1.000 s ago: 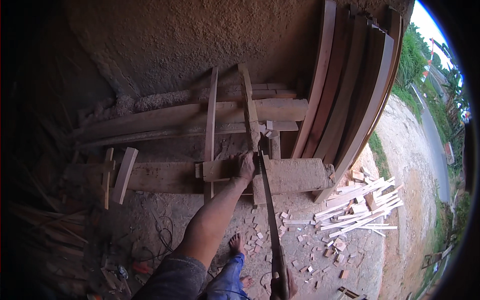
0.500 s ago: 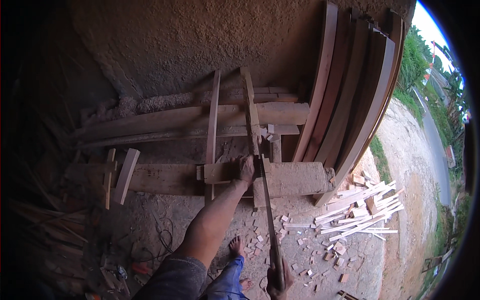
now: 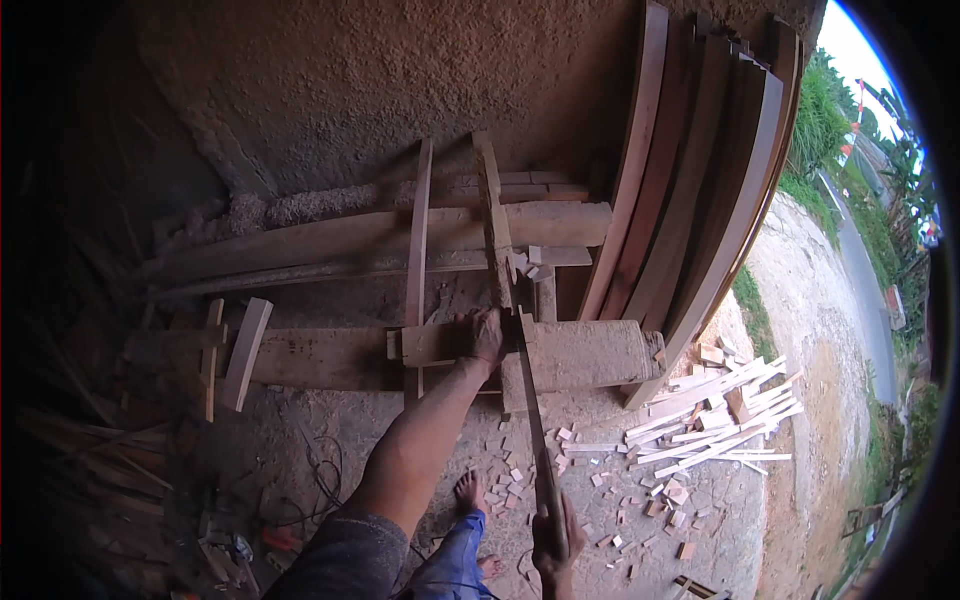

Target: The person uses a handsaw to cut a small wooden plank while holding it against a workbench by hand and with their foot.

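Note:
A short wooden board [image 3: 440, 343] lies across the wooden beam [image 3: 590, 355] that serves as a bench. My left hand [image 3: 487, 336] is closed over this board's right end, holding it down. In my right hand [image 3: 557, 537], low in the picture, is the handle of a handsaw [image 3: 537, 430]. The long, thin blade runs away from me, and its far end is at the board's end, close beside my left fingers. The exact contact of the teeth with the wood is too dark to tell.
Two narrow strips, a left one [image 3: 419, 230] and a right one [image 3: 492, 210], lean toward the rough wall. Tall planks [image 3: 690, 180] stand at the right. Cut sticks [image 3: 720, 415] and small offcuts litter the floor near my bare feet [image 3: 469, 492]. A cable [image 3: 322, 470] lies at left.
My right hand has moved forward, away from me, with the saw. My left hand stays on the board. The whole view has shifted slightly.

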{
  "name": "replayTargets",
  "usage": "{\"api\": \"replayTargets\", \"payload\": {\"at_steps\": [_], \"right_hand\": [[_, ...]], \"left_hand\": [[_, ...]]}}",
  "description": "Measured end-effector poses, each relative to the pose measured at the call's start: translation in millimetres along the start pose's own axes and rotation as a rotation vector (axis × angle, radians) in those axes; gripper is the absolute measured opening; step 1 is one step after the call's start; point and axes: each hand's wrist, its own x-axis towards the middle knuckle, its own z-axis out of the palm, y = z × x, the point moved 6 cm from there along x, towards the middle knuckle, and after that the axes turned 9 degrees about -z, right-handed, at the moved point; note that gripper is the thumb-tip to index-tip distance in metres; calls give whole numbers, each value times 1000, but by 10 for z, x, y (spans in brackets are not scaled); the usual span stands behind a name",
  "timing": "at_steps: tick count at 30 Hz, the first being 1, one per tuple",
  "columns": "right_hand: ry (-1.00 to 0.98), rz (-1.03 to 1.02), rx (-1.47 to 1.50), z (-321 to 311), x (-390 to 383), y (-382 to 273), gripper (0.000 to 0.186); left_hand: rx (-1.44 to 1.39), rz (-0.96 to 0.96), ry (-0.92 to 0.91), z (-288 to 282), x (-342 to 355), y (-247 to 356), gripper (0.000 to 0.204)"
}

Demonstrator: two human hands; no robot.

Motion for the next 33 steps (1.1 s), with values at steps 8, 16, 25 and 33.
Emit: {"api": "replayTargets", "payload": {"at_steps": [8,16,25,33], "right_hand": [[-18,113,-30,9,-84,102,51],[-3,133,48,81,273,79,50],[-246,364,-193,-220,-475,138,54],[54,75,69,224,830,229,52]], "left_hand": [[-6,-27,-142,-131,71,395,11],[-61,-9,-49,104,-31,182,16],[-27,-70,-103,206,42,133,13],[-11,-18,-160,109,96,393,10]]}}
